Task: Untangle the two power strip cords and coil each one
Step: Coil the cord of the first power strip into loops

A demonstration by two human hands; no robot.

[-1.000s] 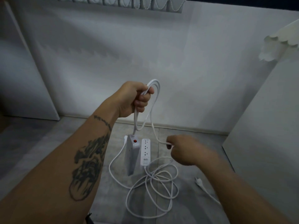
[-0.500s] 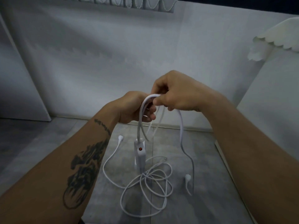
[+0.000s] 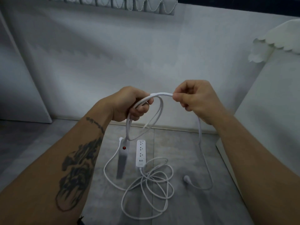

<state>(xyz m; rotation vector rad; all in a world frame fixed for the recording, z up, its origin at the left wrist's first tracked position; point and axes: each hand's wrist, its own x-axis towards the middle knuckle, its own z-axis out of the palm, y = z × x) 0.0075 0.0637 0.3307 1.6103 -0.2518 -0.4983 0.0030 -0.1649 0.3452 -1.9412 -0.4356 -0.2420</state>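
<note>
My left hand [image 3: 129,104] grips loops of a white cord [image 3: 159,109] held up in the air. From those loops hangs a white power strip with a red switch [image 3: 122,158], swinging above the floor. My right hand [image 3: 193,98] pinches the same cord a little to the right; from there it drops down to its plug [image 3: 186,178] on the floor. The second power strip [image 3: 140,154] lies flat on the floor with its sockets up. Its cord [image 3: 152,184] lies in a loose tangle in front of it, with its plug [image 3: 120,139] behind the hanging strip.
The floor [image 3: 186,208] is grey tile. A white wall [image 3: 146,62] stands behind. A white panel [image 3: 24,95] leans at the left. White furniture [image 3: 267,111] with a scalloped cloth [image 3: 276,41] flanks the right side.
My right hand rose from low near the floor to my left hand, passed cord into it, then slid right along the cord. The loops in my left hand grew.
</note>
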